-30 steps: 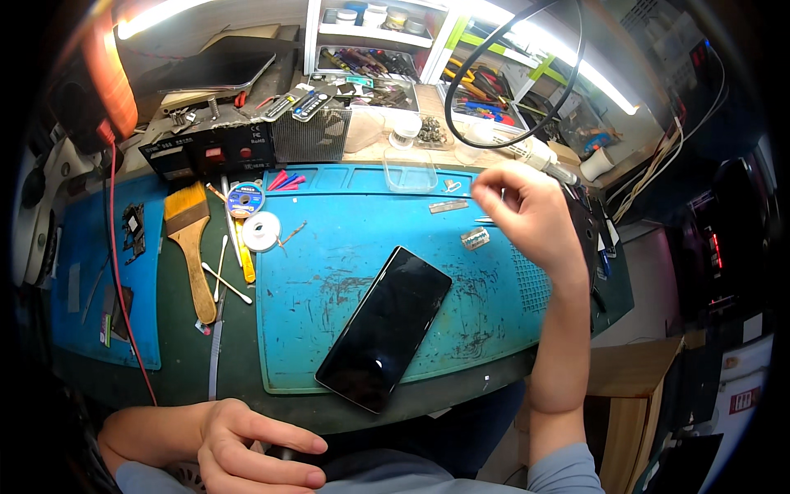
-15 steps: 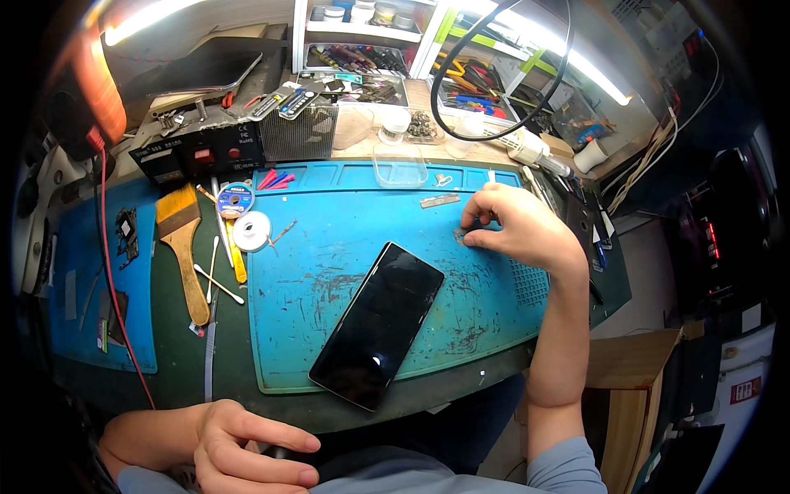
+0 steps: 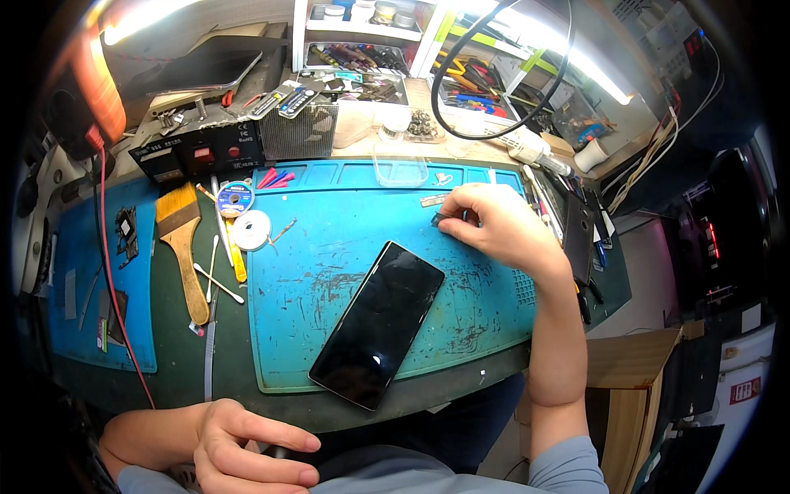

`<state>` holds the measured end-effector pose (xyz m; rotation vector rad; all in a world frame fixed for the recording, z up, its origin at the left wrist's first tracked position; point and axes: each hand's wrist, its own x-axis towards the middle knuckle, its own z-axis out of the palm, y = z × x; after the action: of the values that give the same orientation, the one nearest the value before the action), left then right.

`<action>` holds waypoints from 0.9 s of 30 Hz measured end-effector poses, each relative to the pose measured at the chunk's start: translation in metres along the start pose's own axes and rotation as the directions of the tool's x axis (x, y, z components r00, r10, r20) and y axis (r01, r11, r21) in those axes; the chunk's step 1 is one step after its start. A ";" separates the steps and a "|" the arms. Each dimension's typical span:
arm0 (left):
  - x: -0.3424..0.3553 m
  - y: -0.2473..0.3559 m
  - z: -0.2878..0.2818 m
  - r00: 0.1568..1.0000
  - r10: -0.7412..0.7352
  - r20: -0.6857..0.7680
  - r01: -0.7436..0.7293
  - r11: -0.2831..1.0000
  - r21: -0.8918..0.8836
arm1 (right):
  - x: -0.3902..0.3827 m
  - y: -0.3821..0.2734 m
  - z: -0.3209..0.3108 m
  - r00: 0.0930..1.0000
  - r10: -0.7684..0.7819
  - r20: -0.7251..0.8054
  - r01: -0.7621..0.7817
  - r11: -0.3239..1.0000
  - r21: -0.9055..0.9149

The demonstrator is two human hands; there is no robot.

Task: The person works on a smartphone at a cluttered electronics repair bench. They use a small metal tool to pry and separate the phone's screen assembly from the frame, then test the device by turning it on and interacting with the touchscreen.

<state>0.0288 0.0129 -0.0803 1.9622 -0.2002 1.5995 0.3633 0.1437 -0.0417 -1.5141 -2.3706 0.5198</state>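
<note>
My right hand (image 3: 504, 230) pinches a small razor blade (image 3: 437, 220) between thumb and fingers above the upper right of the blue mat (image 3: 292, 313), just below a flat metal strip (image 3: 430, 202). A black smartphone (image 3: 375, 325) lies screen up and diagonally on the mat, below and left of that hand. My left hand (image 3: 239, 449) rests curled at the lower edge, in front of the bench, round a dark object (image 3: 278, 452) that I cannot make out, mostly hidden by the fingers.
Left of the mat lie a wooden brush (image 3: 188, 255), swabs (image 3: 216, 280), wire spools (image 3: 236, 200) and a second mat (image 3: 74, 255). Behind stand a black power unit (image 3: 197, 152), a plastic box (image 3: 400, 169) and tool shelves (image 3: 355, 56). A cable loop (image 3: 451, 123) hangs at the upper right.
My right hand came down to the razor blade on the mat, took it, and moved a little left with it. The view shifted slightly. My left hand stayed still.
</note>
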 end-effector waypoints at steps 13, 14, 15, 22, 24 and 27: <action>0.001 0.000 -0.003 0.999 -0.003 0.033 0.004 1.000 -0.017 | 0.003 -0.007 -0.003 0.996 0.078 0.048 -0.077 0.997 -0.015; 0.001 0.000 -0.003 0.999 -0.002 0.035 0.002 1.000 -0.019 | 0.003 -0.007 -0.003 0.996 0.076 0.046 -0.075 0.997 -0.013; 0.001 -0.001 -0.003 0.999 0.000 0.037 0.001 1.000 -0.021 | 0.003 -0.007 -0.003 0.996 0.074 0.044 -0.073 0.997 -0.011; 0.001 0.000 -0.001 1.000 -0.004 0.016 0.004 1.000 -0.012 | 0.004 -0.005 -0.003 0.994 0.091 0.060 -0.092 0.996 0.012; 0.001 0.001 0.000 1.000 -0.007 0.003 0.007 1.000 -0.005 | 0.005 -0.006 -0.004 0.993 0.099 0.066 -0.100 0.995 0.014; 0.001 0.001 0.002 1.000 -0.012 -0.011 0.012 1.000 0.003 | 0.005 -0.006 -0.003 0.993 0.094 0.068 -0.096 0.995 0.024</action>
<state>0.0300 0.0115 -0.0789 1.9528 -0.1816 1.6030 0.3578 0.1463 -0.0363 -1.6282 -2.3395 0.6317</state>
